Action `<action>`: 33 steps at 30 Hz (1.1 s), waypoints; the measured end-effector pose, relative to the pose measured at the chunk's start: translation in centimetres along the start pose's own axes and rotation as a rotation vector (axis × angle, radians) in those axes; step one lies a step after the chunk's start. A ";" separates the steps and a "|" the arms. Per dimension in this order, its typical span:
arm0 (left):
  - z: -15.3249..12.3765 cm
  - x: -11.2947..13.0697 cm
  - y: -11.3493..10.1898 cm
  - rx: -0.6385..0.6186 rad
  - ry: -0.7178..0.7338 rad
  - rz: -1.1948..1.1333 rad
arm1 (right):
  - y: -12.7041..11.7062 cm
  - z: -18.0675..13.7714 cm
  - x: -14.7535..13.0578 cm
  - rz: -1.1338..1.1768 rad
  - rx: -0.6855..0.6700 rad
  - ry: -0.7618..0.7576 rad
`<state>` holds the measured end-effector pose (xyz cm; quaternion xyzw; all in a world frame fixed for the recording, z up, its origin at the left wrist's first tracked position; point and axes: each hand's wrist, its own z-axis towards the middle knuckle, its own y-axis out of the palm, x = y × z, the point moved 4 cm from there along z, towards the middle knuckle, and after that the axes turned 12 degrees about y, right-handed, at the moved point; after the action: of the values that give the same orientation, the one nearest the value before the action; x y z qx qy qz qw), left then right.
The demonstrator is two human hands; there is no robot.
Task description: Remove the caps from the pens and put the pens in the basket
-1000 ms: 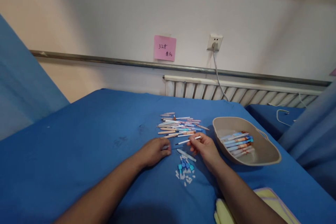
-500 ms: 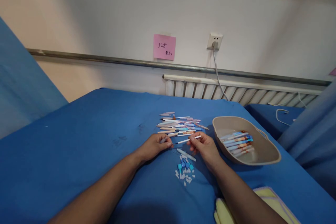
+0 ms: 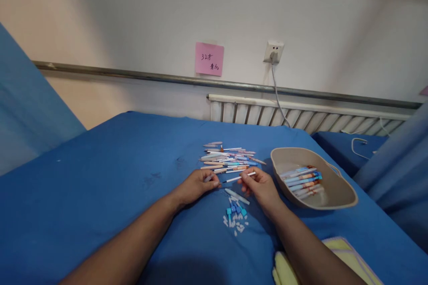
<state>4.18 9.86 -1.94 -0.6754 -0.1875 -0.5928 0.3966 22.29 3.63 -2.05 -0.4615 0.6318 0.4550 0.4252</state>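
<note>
While our right hand (image 3: 262, 190) pinches a slim white pen refill (image 3: 232, 180) between thumb and fingers, dark tip pointing left, our left hand (image 3: 197, 186) is closed on a greyish pen barrel piece (image 3: 209, 178) that our fingers partly hide. The refill is above the blue cloth (image 3: 100, 178), its tip just beside our left fingertips and, as far as we can see, not touching them. To manage this well, we judge that both parts should share one line before they meet, and the refill slants slightly, so a small turn of the wrist seems wise. We hold the thin tube lightly, since a hard squeeze or a sideways push could bend it or mark our fingers with ink. We also mind our wrists: a light pen barrel (image 3: 238, 197), blue and teal plastic pieces (image 3: 228, 211) and small white cones (image 3: 240, 228) lie just nearer to us, easily scattered. Beyond our hands is a row of loose pen parts (image 3: 230, 163); to the right, pens (image 3: 302, 184) lie in a beige basin (image 3: 347, 199)
</note>
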 end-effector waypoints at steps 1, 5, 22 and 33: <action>0.0 0.0 0.0 -0.002 0.006 -0.003 | 0.0 0.0 0.0 0.000 -0.001 0.002; -0.1 0.2 0.1 -0.004 0.014 0.014 | 0.2 0.0 0.1 -0.031 -0.013 -0.001; -0.5 3.5 -0.1 0.294 0.248 0.229 | 1.6 0.1 2.5 -0.291 -0.171 0.007; -1.0 4.7 0.9 0.310 0.316 0.086 | 1.9 -0.2 1.9 -0.225 -0.234 -0.060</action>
<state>5.21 7.53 2.23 -0.5127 -0.1826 -0.6378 0.5450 20.06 3.39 -3.49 -0.5621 0.5057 0.4886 0.4354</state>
